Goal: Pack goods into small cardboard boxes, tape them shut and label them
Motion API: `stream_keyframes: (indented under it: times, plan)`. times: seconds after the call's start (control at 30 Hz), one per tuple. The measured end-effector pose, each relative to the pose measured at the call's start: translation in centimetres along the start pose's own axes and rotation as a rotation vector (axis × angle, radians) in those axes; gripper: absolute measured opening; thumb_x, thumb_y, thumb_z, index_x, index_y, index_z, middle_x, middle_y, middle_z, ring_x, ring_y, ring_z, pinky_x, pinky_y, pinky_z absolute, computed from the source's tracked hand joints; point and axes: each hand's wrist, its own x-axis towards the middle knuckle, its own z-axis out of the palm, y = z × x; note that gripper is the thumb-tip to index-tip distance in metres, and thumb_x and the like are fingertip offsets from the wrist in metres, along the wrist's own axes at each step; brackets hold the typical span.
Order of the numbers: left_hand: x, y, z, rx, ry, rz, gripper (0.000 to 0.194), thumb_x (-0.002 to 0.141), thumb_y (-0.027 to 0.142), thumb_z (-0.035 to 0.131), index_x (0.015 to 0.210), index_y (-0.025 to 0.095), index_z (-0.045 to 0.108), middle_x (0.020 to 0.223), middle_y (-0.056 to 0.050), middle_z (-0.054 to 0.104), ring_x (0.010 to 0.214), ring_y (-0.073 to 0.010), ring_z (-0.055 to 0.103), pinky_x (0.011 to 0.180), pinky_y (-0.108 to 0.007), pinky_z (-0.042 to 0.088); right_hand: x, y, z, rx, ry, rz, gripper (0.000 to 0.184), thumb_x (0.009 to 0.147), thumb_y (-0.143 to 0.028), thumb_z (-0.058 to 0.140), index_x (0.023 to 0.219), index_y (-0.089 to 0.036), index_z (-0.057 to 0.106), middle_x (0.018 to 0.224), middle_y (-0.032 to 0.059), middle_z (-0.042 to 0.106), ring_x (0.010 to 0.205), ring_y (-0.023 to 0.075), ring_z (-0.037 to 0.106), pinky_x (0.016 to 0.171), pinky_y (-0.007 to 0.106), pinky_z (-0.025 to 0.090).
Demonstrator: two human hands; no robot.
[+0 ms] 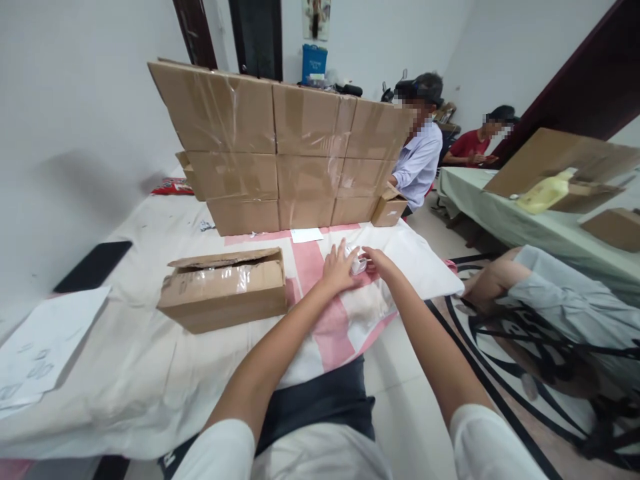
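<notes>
A small clear, whitish plastic piece (pixel 359 266) is between my two hands, low over the pink and white cloth; its exact kind is too small to make out. My left hand (pixel 340 268) is palm down on its left side, with the fingers spread and their tips touching it. From the right, my right hand (pixel 379 263) pinches its edge with bent fingers, partly hidden by the hand itself. Beyond my hands, a white paper slip (pixel 307 235) lies flat. Left of them stands a cardboard box (pixel 235 300) with its top flaps slightly lifted.
A wall of taped cardboard boxes (pixel 310 173) rises at the back, with a small box (pixel 389 207) at its right end. A black tablet-like slab (pixel 94 265) and papers (pixel 50 347) lie left. Two people sit beyond; a yellow jug (pixel 545 192) stands on another table.
</notes>
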Motion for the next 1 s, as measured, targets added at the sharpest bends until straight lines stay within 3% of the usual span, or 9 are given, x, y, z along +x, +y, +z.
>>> stream_keyframes:
  times: [0.1, 0.27, 0.67, 0.83, 1.0]
  plan:
    - [2.5, -1.8, 2.8, -0.058, 0.026, -0.085, 0.116, 0.070, 0.059, 0.081, 0.162, 0.026, 0.020, 0.168, -0.022, 0.022, 0.149, -0.0422, 0.036, 0.115, -0.052, 0.038, 0.3, -0.2, 0.1, -0.029, 0.001, 0.019, 0.037, 0.100, -0.039, 0.063, 0.128, -0.016, 0.062, 0.127, 0.0101, 0.064, 0.108, 0.0228, 0.067, 0.091, 0.044, 0.059]
    - [2.8, -3.2, 4.8, -0.112, 0.074, -0.102, 0.124, 0.067, 0.059, 0.080, 0.163, 0.026, 0.009, 0.156, -0.018, 0.039, 0.139, -0.0356, 0.048, 0.115, -0.044, 0.037, 0.6, 0.2, 0.5, -0.092, 0.017, -0.022, 0.036, 0.099, -0.037, 0.065, 0.128, -0.016, 0.062, 0.127, 0.0104, 0.064, 0.108, 0.0229, 0.067, 0.092, 0.044, 0.059]
    - [2.9, -3.1, 4.8, -0.131, 0.109, -0.130, 0.129, 0.060, 0.057, 0.084, 0.163, 0.026, 0.013, 0.155, -0.018, 0.038, 0.133, -0.0374, 0.052, 0.112, -0.045, 0.038, -1.6, 1.0, -0.7, -0.163, 0.139, -0.188, 0.028, 0.100, -0.037, 0.064, 0.115, -0.014, 0.066, 0.109, 0.0058, 0.069, 0.092, 0.0179, 0.068, 0.079, 0.035, 0.060]
    - [2.9, -3.1, 4.8, -0.132, 0.113, -0.138, 0.127, 0.060, 0.058, 0.083, 0.162, 0.025, 0.015, 0.152, -0.018, 0.041, 0.129, -0.0373, 0.054, 0.111, -0.045, 0.039, -3.3, 2.8, -0.3, -0.094, 0.097, -0.186, 0.029, 0.103, -0.039, 0.059, 0.093, -0.012, 0.065, 0.076, -0.0007, 0.065, 0.058, 0.0089, 0.060, 0.055, 0.022, 0.052]
    - [2.8, -3.1, 4.9, -0.130, 0.119, -0.134, 0.125, 0.062, 0.059, 0.081, 0.162, 0.025, 0.015, 0.149, -0.017, 0.044, 0.128, -0.0367, 0.055, 0.110, -0.044, 0.039, -4.4, 3.2, 0.5, 0.032, 0.037, -0.228, 0.039, 0.103, -0.039, 0.050, 0.071, -0.017, 0.056, 0.052, 0.0020, 0.061, 0.041, 0.0113, 0.057, 0.040, 0.019, 0.042]
